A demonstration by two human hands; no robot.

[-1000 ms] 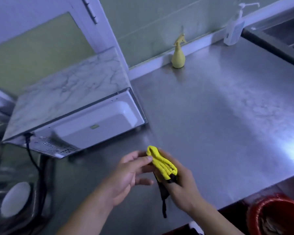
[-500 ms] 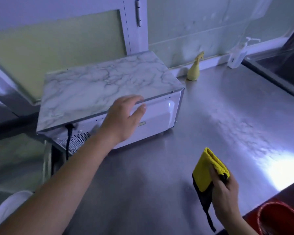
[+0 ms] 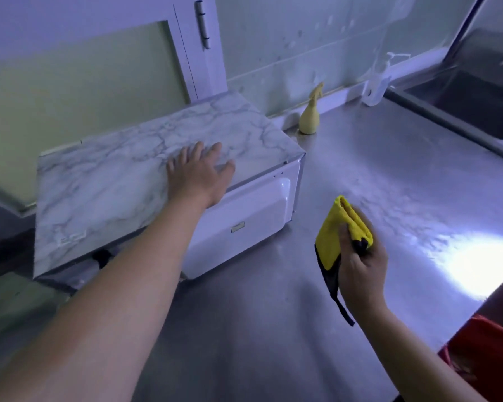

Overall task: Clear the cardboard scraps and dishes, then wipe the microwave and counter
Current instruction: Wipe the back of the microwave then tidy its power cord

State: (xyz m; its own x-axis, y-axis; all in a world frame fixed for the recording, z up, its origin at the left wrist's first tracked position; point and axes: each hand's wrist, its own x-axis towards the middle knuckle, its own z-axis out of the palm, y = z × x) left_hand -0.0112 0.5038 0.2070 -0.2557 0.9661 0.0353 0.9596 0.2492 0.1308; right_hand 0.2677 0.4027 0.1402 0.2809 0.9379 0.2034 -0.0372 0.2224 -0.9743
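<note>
Steel counter [image 3: 360,175] holds the microwave [image 3: 157,175]; left hand [image 3: 199,177] now lies flat on top, up from its edge, while right hand [image 3: 360,265] grips the cloth [image 3: 336,230].

Steel counter [image 3: 375,175] — bearing microwave [image 3: 244,216], yellow spray bottle [image 3: 310,118], soap dispenser [image 3: 376,88].
</note>
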